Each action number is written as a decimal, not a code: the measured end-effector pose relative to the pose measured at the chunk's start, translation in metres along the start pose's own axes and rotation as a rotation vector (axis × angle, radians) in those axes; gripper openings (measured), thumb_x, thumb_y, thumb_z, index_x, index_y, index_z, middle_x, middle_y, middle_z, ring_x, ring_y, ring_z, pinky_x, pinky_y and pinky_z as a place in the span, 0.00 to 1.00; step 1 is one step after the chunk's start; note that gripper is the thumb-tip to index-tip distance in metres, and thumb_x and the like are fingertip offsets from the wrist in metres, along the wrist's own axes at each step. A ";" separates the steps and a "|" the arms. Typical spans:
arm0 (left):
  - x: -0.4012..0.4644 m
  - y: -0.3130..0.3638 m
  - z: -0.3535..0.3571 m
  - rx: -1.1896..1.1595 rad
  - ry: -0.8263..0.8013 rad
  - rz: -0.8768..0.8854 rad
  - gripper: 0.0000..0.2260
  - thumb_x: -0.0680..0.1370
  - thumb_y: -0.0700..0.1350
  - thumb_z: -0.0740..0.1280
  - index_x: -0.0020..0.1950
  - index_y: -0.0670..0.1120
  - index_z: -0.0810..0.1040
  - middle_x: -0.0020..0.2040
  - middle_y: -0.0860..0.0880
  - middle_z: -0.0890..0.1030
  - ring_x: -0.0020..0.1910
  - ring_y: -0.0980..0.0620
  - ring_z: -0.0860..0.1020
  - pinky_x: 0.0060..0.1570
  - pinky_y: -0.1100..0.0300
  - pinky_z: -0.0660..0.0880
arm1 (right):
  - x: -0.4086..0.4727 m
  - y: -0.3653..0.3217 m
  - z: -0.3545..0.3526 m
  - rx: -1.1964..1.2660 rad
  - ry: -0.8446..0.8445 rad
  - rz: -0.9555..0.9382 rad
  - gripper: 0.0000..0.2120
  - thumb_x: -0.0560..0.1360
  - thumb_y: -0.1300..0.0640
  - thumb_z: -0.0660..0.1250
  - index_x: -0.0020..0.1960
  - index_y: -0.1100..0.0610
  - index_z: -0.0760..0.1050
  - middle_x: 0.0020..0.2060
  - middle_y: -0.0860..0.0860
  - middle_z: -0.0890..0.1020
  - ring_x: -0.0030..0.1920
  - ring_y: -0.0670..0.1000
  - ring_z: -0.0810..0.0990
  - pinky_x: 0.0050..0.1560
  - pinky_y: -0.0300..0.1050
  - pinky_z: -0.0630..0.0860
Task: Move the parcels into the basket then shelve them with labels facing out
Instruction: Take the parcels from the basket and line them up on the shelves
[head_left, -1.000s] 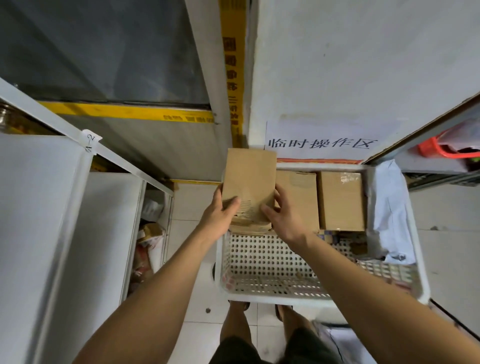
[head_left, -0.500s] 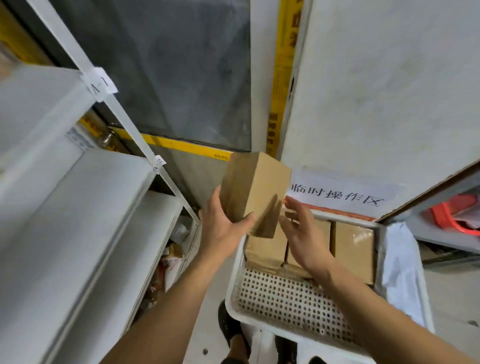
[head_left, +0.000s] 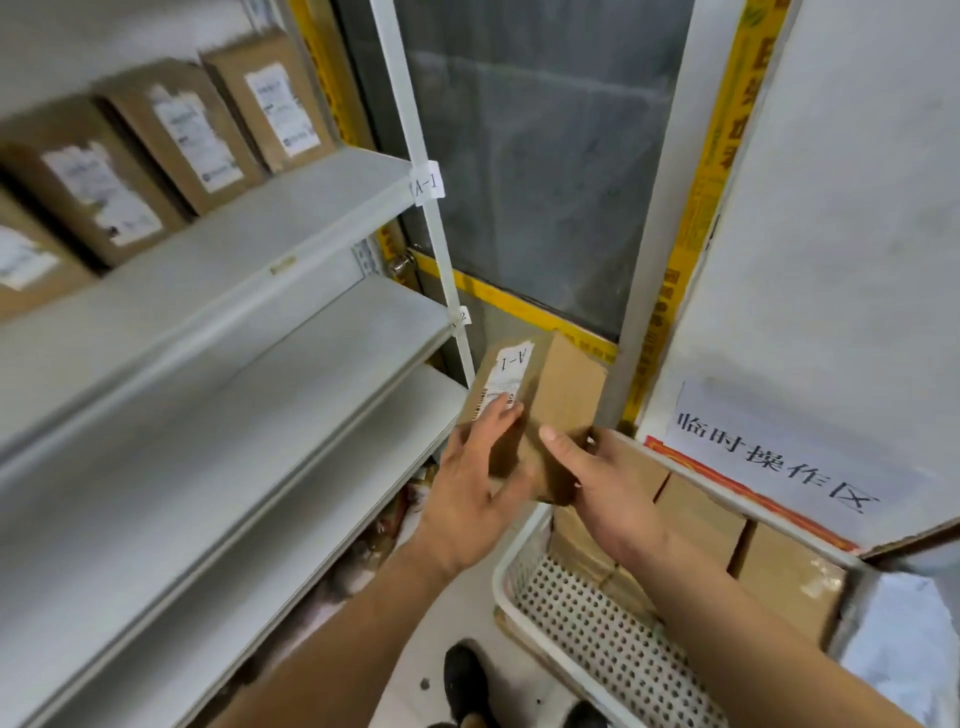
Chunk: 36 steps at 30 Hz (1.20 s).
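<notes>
Both hands hold a small brown cardboard parcel above the left end of the white perforated basket. A white label marked A-1 faces up and left on it. My left hand grips its left side, fingers across the label. Its right side is gripped by my right hand, thumb on the front. Several more brown parcels stand in the basket along its far side. The white shelf unit is at the left; labelled parcels stand on its top shelf, labels out.
A shelf post with an A-1 tag stands just behind the held parcel. The two lower shelves show bare white boards. A paper sign hangs on the right wall. A white bag lies at the basket's right end.
The parcel was lifted out of the basket and turned so its label shows. My view swung left and up towards the shelf unit.
</notes>
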<state>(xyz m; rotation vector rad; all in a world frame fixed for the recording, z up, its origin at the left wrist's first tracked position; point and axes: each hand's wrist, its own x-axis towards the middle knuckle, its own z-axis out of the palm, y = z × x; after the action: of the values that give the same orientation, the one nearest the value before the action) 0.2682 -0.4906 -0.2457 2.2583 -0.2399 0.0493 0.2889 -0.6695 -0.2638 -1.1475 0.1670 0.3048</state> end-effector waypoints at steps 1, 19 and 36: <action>-0.008 -0.001 -0.004 -0.021 0.002 0.022 0.29 0.85 0.53 0.65 0.83 0.64 0.56 0.78 0.61 0.71 0.79 0.57 0.63 0.75 0.45 0.70 | -0.001 0.002 0.006 -0.025 0.008 0.017 0.42 0.70 0.44 0.84 0.75 0.59 0.70 0.64 0.55 0.84 0.64 0.58 0.84 0.66 0.62 0.79; -0.107 -0.081 -0.215 0.129 0.058 -0.127 0.48 0.73 0.62 0.78 0.86 0.56 0.55 0.85 0.55 0.55 0.83 0.51 0.53 0.81 0.51 0.56 | -0.030 -0.006 0.161 -0.981 -0.507 0.100 0.43 0.71 0.45 0.81 0.81 0.38 0.64 0.68 0.37 0.76 0.60 0.33 0.78 0.57 0.29 0.75; -0.269 -0.214 -0.344 -0.699 0.558 -0.382 0.30 0.70 0.62 0.78 0.70 0.57 0.80 0.63 0.49 0.84 0.62 0.44 0.83 0.59 0.49 0.81 | -0.025 0.082 0.371 -0.651 -0.438 -0.149 0.54 0.62 0.30 0.80 0.81 0.37 0.59 0.76 0.39 0.69 0.75 0.43 0.69 0.73 0.50 0.67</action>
<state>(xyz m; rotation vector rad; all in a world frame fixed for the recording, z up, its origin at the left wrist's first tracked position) 0.0601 -0.0515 -0.2177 1.4850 0.4160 0.3332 0.2295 -0.3030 -0.1775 -1.6906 -0.4328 0.4890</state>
